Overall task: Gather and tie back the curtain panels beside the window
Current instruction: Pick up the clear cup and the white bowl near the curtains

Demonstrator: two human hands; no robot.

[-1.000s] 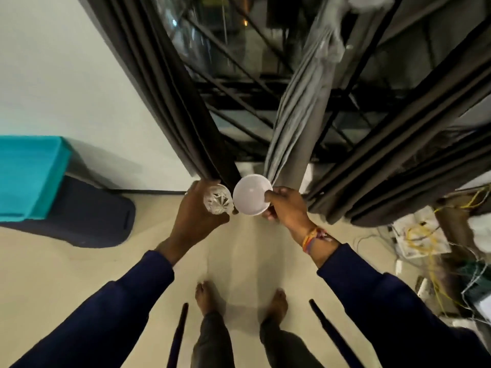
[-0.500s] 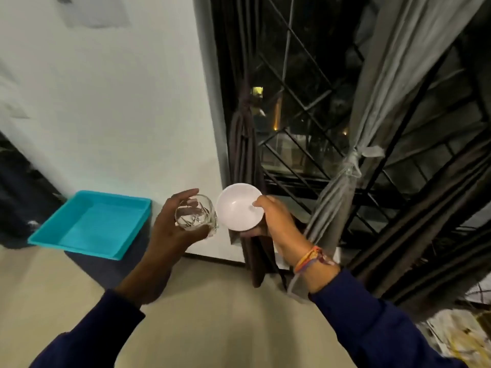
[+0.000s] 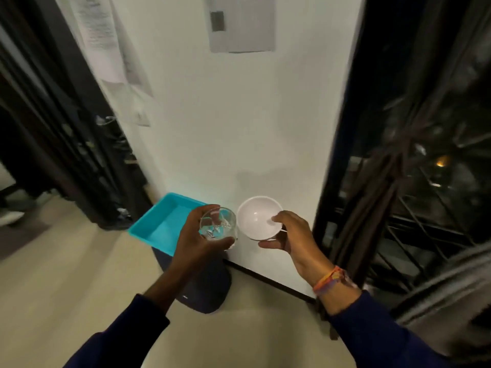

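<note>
Turned wallward, left hand (image 3: pixel 196 240) apparently grips glass (image 3: pixel 218 226), right hand (image 3: pixel 289 236) bowl (image 3: pixel 259 221).

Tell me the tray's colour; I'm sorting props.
Turquoise tray, clearest in the head view.

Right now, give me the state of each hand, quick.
Left hand: closed around a clear glass.
Right hand: holding a white bowl by its rim, thumb inside.
</note>
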